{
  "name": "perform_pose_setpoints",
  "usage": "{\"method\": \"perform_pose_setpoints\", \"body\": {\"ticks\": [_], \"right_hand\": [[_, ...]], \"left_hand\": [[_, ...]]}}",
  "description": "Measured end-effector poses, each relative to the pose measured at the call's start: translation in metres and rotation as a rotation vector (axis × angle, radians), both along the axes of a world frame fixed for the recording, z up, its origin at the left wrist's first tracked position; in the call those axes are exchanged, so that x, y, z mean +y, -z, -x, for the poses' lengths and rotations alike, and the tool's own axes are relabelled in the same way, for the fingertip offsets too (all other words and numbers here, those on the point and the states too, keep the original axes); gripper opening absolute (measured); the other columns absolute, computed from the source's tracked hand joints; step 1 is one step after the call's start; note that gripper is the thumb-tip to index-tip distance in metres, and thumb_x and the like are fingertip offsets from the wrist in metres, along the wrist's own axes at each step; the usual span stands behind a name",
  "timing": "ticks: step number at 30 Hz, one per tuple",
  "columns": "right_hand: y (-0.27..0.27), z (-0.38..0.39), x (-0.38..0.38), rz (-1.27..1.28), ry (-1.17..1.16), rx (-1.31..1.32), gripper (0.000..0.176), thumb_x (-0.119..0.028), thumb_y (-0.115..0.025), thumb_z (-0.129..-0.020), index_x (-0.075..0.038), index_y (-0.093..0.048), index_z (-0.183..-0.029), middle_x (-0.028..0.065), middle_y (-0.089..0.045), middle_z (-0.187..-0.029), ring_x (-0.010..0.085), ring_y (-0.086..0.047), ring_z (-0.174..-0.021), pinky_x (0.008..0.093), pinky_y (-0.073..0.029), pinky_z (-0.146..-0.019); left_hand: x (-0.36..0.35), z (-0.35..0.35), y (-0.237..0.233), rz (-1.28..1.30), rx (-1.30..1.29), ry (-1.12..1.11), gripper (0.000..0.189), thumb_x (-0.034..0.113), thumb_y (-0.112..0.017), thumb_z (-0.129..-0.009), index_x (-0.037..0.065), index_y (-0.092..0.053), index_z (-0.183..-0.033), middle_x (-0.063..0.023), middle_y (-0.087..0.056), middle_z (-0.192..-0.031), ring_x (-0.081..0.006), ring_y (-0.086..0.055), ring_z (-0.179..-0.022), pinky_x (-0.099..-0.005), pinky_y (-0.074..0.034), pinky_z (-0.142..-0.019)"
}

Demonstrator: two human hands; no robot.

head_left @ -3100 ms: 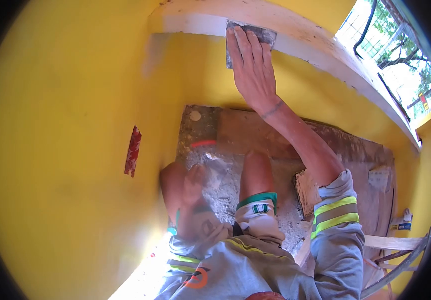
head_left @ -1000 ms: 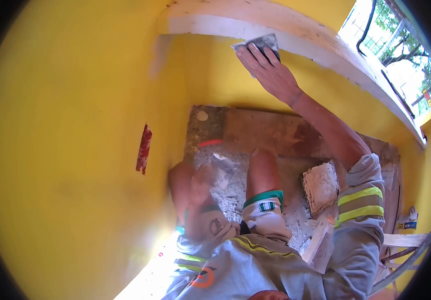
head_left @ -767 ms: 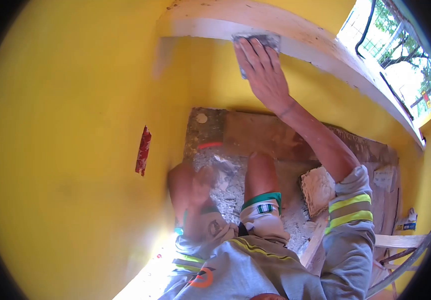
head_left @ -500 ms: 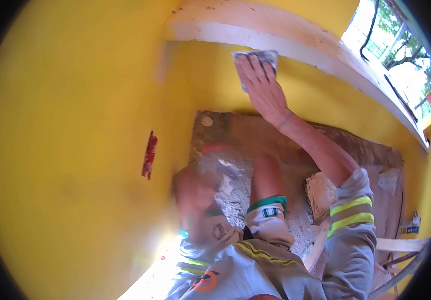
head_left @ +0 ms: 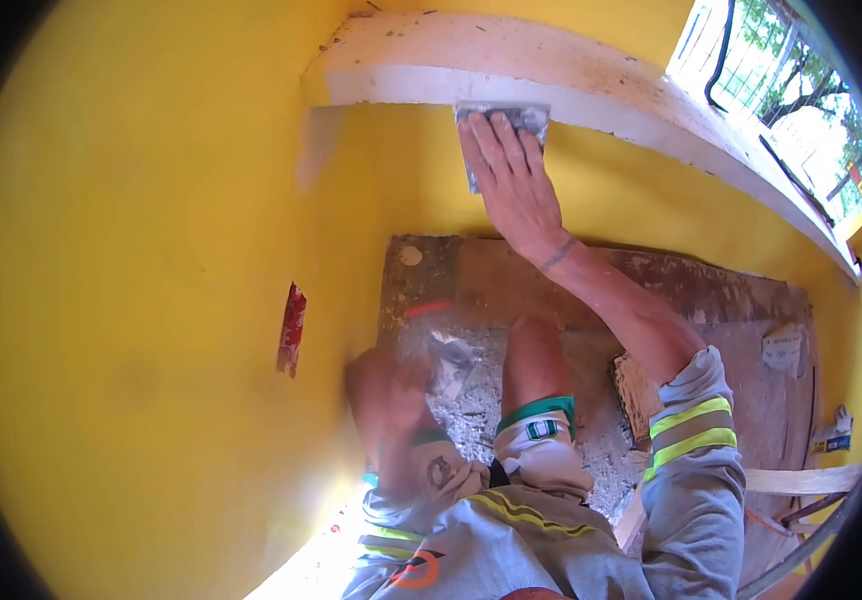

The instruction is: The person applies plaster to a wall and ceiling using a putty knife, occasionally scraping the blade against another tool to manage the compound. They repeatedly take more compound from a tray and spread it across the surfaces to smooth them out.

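Note:
Fingers stretched flat, my right hand presses a dusty grey sheet of sandpaper to the yellow wall just under the white ledge. The sheet's upper edge and left side show past my fingers. Low on the left, my left hand is smeared by motion in front of my leg, close to the left wall. Its fingers cannot be made out, and neither can anything in them. A blurred red streak shows just above it.
A red patch marks the yellow left wall. Below stands a brown board against the wall, with a rough block and grey rubble near my legs. A barred window is upper right; a wooden bar lies right.
My right hand and the sandpaper have shifted slightly left, up against the ledge's lower edge. The left hand stays blurred by my leg. The view has tilted a little.

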State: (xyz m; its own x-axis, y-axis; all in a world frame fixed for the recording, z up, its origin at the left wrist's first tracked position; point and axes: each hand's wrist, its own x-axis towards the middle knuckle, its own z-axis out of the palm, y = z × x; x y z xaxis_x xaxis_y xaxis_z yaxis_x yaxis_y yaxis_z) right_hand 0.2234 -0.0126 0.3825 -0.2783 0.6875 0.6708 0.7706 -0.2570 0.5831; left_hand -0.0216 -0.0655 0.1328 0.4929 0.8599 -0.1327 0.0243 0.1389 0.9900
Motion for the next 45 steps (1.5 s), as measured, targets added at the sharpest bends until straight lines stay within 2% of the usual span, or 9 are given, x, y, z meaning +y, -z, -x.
{"method": "perform_pose_setpoints", "body": {"ticks": [5,7,15,24,25,34,38,41,45], "right_hand": [[-0.009,-0.019,0.016,-0.082,0.058,-0.099,0.059,-0.020,-0.051,-0.090,-0.004,-0.039,-0.146,0.0125,-0.033,-0.152,0.0300,-0.035,-0.137,0.0459,-0.029,-0.111],[0.006,-0.028,0.017,-0.052,0.041,-0.068,0.058,-0.018,-0.051,-0.090,-0.004,-0.040,-0.145,0.0127,-0.033,-0.152,0.0307,-0.035,-0.137,0.0460,-0.030,-0.111],[-0.053,0.006,-0.056,-0.109,-0.192,0.594,0.061,0.005,-0.052,-0.081,0.001,-0.042,-0.142,0.0171,-0.037,-0.146,0.0351,-0.037,-0.133,0.0484,-0.033,-0.107],[-0.164,-0.030,-0.079,0.117,-0.229,0.892,0.039,-0.007,-0.046,-0.083,0.004,-0.056,-0.120,0.0252,-0.065,-0.097,0.0403,-0.062,-0.085,0.0458,-0.048,-0.081],[-0.176,-0.034,-0.082,0.227,-0.109,1.007,0.045,-0.014,-0.047,-0.089,0.001,-0.050,-0.132,0.0102,-0.060,-0.094,0.0190,-0.053,-0.081,0.0330,-0.045,-0.079],[-0.169,-0.057,-0.053,0.353,-0.196,1.181,0.040,-0.015,-0.049,-0.088,0.002,-0.053,-0.124,0.0079,-0.060,-0.092,0.0161,-0.051,-0.076,0.0337,-0.044,-0.072],[-0.182,-0.035,-0.037,0.330,0.024,0.909,0.025,-0.015,-0.054,-0.089,0.003,-0.059,-0.105,0.0162,-0.063,-0.090,0.0280,-0.059,-0.079,0.0384,-0.048,-0.075],[-0.207,0.029,-0.041,0.366,-0.072,1.042,0.032,-0.018,-0.051,-0.088,0.006,-0.063,-0.071,0.0236,-0.064,-0.068,0.0393,-0.064,-0.066,0.0465,-0.052,-0.066],[-0.200,-0.016,0.006,0.523,0.013,0.272,0.030,-0.012,-0.050,-0.085,0.006,-0.064,-0.065,0.0226,-0.066,-0.069,0.0345,-0.066,-0.062,0.0422,-0.055,-0.063]], "left_hand": [[-0.005,-0.003,-0.009,-0.040,0.096,-0.080,0.029,0.015,-0.054,-0.098,-0.005,-0.062,-0.117,-0.0134,-0.067,-0.098,-0.0173,-0.059,-0.093,-0.0308,-0.046,-0.085],[0.002,0.007,0.024,-0.605,0.300,-0.059,0.032,0.017,-0.054,-0.098,-0.005,-0.061,-0.120,-0.0160,-0.067,-0.102,-0.0198,-0.060,-0.097,-0.0310,-0.045,-0.088],[0.002,0.012,0.040,-0.503,0.287,-0.033,0.034,0.018,-0.055,-0.097,-0.007,-0.060,-0.121,-0.0193,-0.067,-0.107,-0.0230,-0.060,-0.103,-0.0318,-0.044,-0.093],[0.004,0.018,0.075,-0.759,0.411,0.031,0.037,0.020,-0.056,-0.097,-0.008,-0.059,-0.122,-0.0230,-0.066,-0.112,-0.0267,-0.061,-0.109,-0.0327,-0.043,-0.098],[0.004,0.017,0.074,-0.737,0.409,0.033,0.038,0.020,-0.056,-0.097,-0.008,-0.059,-0.122,-0.0234,-0.066,-0.113,-0.0272,-0.061,-0.110,-0.0328,-0.043,-0.098],[-0.002,0.000,0.013,0.019,0.001,-0.040,0.034,0.018,-0.056,-0.097,-0.008,-0.062,-0.117,-0.0216,-0.067,-0.112,-0.0250,-0.063,-0.105,-0.0310,-0.047,-0.091],[0.013,0.011,0.069,-0.999,0.283,0.041,0.030,0.016,-0.055,-0.098,-0.009,-0.062,-0.114,-0.0200,-0.068,-0.109,-0.0246,-0.064,-0.101,-0.0296,-0.048,-0.088],[0.006,0.007,0.055,-0.645,0.164,0.045,0.027,0.010,-0.053,-0.099,-0.009,-0.061,-0.115,-0.0222,-0.067,-0.109,-0.0306,-0.065,-0.101,-0.0313,-0.049,-0.089],[-0.003,0.002,0.009,-0.287,0.108,-0.002,0.029,0.009,-0.052,-0.099,-0.010,-0.060,-0.119,-0.0225,-0.067,-0.111,-0.0301,-0.064,-0.104,-0.0309,-0.049,-0.091]]}}
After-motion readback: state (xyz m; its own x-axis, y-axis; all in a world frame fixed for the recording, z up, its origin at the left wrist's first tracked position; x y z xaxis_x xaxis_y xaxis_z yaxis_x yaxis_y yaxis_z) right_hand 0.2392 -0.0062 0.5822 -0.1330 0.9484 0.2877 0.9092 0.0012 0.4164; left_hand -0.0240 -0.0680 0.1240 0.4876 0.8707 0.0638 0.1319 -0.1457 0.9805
